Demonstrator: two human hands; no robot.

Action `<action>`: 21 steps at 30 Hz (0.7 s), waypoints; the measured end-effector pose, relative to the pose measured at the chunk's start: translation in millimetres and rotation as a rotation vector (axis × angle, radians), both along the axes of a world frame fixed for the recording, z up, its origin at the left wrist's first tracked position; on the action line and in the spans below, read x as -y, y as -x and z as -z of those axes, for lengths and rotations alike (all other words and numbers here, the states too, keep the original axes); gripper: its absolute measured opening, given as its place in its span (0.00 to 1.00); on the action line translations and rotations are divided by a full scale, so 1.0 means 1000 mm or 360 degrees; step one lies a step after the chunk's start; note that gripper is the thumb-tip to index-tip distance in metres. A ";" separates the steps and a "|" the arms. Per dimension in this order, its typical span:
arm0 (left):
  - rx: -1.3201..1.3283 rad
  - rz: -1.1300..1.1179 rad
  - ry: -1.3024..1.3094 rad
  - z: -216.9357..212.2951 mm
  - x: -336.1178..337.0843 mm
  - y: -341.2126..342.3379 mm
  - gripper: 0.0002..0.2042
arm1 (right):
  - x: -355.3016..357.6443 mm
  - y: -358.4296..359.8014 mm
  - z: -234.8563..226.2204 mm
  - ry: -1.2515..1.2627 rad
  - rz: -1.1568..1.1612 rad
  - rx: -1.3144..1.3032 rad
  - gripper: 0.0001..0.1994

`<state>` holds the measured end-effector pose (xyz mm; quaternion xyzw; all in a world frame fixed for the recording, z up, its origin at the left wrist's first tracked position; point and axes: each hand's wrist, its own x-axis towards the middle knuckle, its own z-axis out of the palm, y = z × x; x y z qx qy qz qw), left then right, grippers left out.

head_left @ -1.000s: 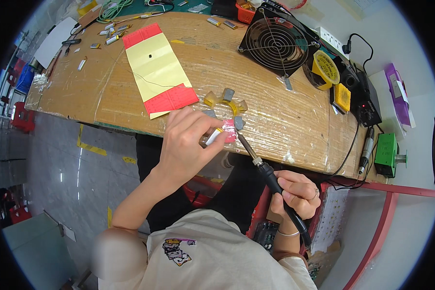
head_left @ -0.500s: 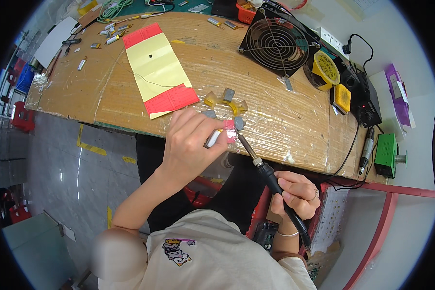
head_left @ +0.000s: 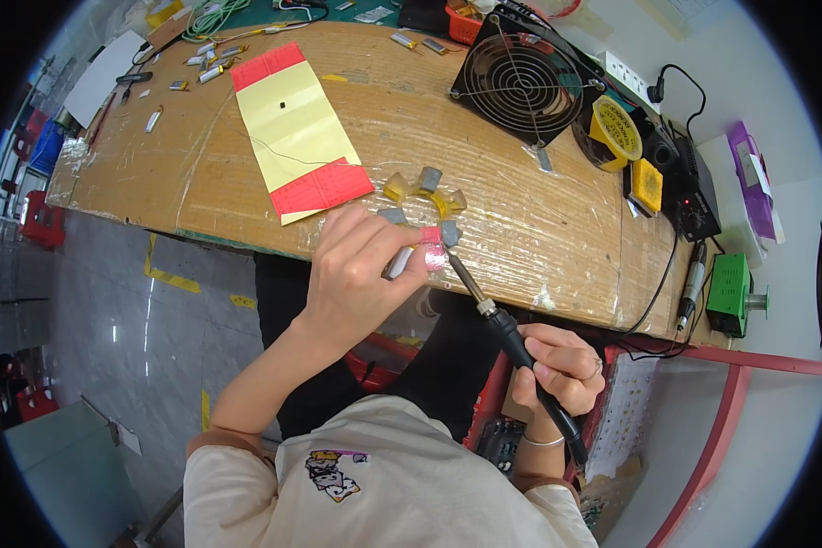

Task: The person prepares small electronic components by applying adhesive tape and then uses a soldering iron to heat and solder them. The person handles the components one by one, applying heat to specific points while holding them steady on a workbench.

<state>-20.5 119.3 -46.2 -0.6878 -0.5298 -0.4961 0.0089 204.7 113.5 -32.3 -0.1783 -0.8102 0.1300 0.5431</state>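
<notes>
My left hand [head_left: 361, 274] pinches a small silvery pouch battery [head_left: 398, 263] close to the front edge of the workbench. Beside its fingertips lies a pink-red patch [head_left: 436, 257] on the bench. In my right hand [head_left: 562, 370] is a black soldering iron [head_left: 510, 340], slanting up and left, with its tip at the pink patch near my left fingertips. Just beyond the tip sits a yellow ring-shaped holder [head_left: 446, 203] with grey and amber blocks around it. Whether the tip touches the battery's leads cannot be made out.
A yellow and red paper sheet [head_left: 306, 128] with a tiny black part lies left of the ring. Several pouch batteries [head_left: 212, 73] are at the far left. A black fan [head_left: 525, 82], solder tub [head_left: 615, 134], yellow sponge [head_left: 647, 186] and green stand [head_left: 729, 294] line the right.
The paper sheet and the ring holder sit very slightly further left in view. Both hands keep their hold, with almost no movement.
</notes>
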 end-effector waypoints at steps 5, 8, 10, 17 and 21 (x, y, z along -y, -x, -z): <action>0.0027 -0.0007 0.0034 -0.001 0.001 0.000 0.07 | 0.002 -0.007 0.000 -0.0046 0.0033 -0.0223 0.13; 0.0064 -0.0013 0.0070 -0.001 0.002 0.000 0.07 | 0.000 -0.014 0.001 -0.0096 0.0325 -0.0328 0.15; 0.0112 -0.0005 0.0082 0.000 0.002 0.000 0.07 | -0.004 -0.017 0.003 -0.0012 0.0475 -0.0396 0.14; 0.0012 -0.0045 0.0047 -0.001 0.002 -0.004 0.08 | -0.021 -0.050 -0.006 -0.0047 0.1082 -0.0684 0.09; 0.0026 -0.0047 0.0050 -0.003 0.002 -0.008 0.08 | -0.042 -0.082 -0.022 -0.0043 0.1493 -0.0546 0.05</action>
